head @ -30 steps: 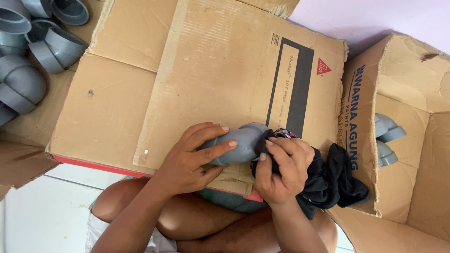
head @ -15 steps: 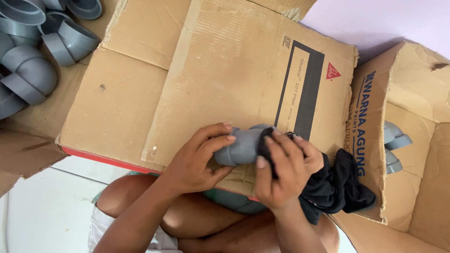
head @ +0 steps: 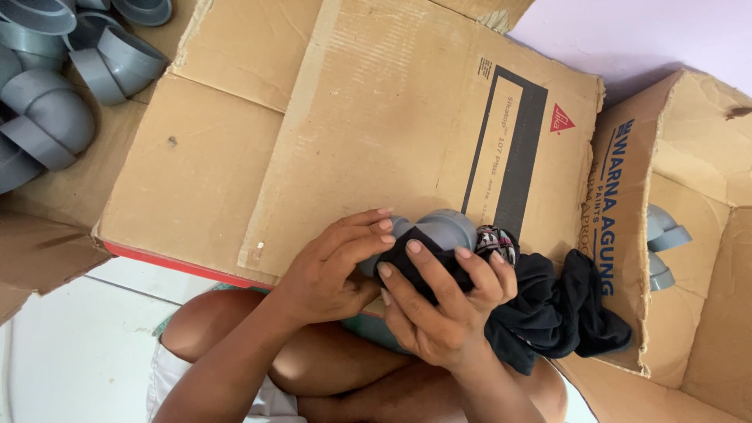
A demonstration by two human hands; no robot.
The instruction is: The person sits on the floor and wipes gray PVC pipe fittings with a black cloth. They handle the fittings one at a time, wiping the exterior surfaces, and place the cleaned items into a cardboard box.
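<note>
Hands meet over a flattened cardboard sheet (head: 313, 133) lying across the person's lap. The left hand (head: 333, 270) grips a grey pipe elbow (head: 442, 229), fingers curled round its near end, while the right hand (head: 439, 301) presses a black cloth (head: 548, 309) against the fitting, fingers spread over the fabric. A pile of grey elbows (head: 55, 86) lies at upper left, and a few more sit inside the open box (head: 689, 235) at right. Judging by this, wiping is underway and many fittings remain.
</note>
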